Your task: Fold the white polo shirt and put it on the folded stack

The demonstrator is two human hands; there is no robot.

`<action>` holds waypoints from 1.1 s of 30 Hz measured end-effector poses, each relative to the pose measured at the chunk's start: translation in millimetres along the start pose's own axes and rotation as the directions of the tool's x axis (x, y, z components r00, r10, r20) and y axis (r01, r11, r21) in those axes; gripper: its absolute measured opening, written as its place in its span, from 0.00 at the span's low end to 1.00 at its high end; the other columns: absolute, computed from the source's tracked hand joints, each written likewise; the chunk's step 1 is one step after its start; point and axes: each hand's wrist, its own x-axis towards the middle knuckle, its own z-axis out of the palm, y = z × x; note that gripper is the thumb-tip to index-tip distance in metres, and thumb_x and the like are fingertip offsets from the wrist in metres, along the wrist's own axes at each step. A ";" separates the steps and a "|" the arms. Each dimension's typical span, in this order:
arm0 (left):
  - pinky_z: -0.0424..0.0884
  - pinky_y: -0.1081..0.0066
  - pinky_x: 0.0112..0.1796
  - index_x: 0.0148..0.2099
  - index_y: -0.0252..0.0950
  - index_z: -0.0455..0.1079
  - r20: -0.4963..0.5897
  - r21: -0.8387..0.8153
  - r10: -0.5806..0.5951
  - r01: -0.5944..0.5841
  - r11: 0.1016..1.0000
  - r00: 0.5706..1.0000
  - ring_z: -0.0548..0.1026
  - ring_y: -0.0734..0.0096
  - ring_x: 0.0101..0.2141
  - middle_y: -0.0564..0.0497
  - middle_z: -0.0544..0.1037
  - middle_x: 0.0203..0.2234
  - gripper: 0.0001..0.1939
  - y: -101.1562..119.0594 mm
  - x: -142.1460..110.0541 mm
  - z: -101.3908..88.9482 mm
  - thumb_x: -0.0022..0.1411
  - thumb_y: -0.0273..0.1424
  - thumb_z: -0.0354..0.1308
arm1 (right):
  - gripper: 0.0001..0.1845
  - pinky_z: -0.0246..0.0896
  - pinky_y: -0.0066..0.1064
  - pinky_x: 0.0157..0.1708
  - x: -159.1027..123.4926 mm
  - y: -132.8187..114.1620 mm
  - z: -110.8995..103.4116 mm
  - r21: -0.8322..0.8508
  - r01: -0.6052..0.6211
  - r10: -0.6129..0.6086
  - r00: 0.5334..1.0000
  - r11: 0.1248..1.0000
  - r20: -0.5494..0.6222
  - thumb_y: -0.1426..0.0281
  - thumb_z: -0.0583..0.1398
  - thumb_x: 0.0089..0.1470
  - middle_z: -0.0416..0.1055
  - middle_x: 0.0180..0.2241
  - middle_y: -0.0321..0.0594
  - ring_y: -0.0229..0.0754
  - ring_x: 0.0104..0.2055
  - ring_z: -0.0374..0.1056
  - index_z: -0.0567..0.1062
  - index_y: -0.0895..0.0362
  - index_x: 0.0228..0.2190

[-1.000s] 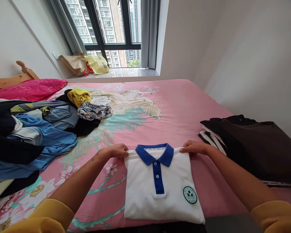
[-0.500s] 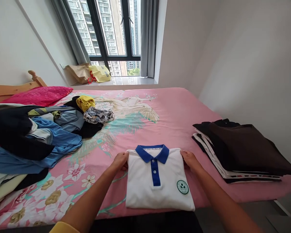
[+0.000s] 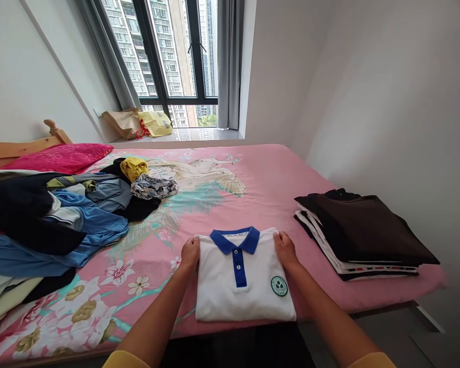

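We can see only a little of the person: two mustard-yellow sleeves, the left sleeve (image 3: pixel 124 361) and the right sleeve (image 3: pixel 371 362), cut off by the near edge of the view. Their fabric looks soft and matte, like a sweatshirt's. Past the cuffs, the left forearm (image 3: pixel 149 321) and right forearm (image 3: pixel 322 319) run bare to the left hand (image 3: pixel 190 254) and right hand (image 3: pixel 285 250). Between the sleeves lies a dark shape (image 3: pixel 233 347); we cannot tell whether it is clothing.
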 end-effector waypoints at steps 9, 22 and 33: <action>0.61 0.71 0.17 0.25 0.36 0.62 0.099 0.022 -0.150 0.148 0.989 0.984 0.66 0.68 0.16 0.51 0.64 0.12 0.23 -3.5 -6.6 -11.5 0.57 0.51 0.46 | 0.24 0.54 0.30 0.23 9.4 15.7 -4.3 -0.019 -0.122 0.123 0.989 0.992 0.082 0.50 0.51 0.50 0.64 0.15 0.38 0.42 0.22 0.62 0.67 0.54 0.16; 0.66 0.78 0.21 0.33 0.33 0.67 0.522 -0.247 -0.118 0.282 0.927 0.845 0.70 0.78 0.20 0.52 0.72 0.21 0.15 -19.7 -32.3 -34.6 0.43 0.34 0.63 | 0.21 0.54 0.30 0.23 -1.1 12.3 -6.1 0.024 -0.127 0.121 0.981 0.992 0.153 0.51 0.55 0.46 0.66 0.16 0.38 0.42 0.23 0.63 0.70 0.55 0.17; 0.64 0.73 0.18 0.33 0.32 0.68 0.510 -0.153 -0.201 0.318 0.936 0.836 0.69 0.72 0.17 0.49 0.72 0.20 0.22 -21.8 -50.6 -30.3 0.46 0.47 0.60 | 0.22 0.54 0.29 0.20 -14.3 14.8 -15.0 0.056 -0.121 0.109 0.979 0.991 0.174 0.50 0.56 0.45 0.63 0.13 0.35 0.39 0.20 0.60 0.71 0.56 0.18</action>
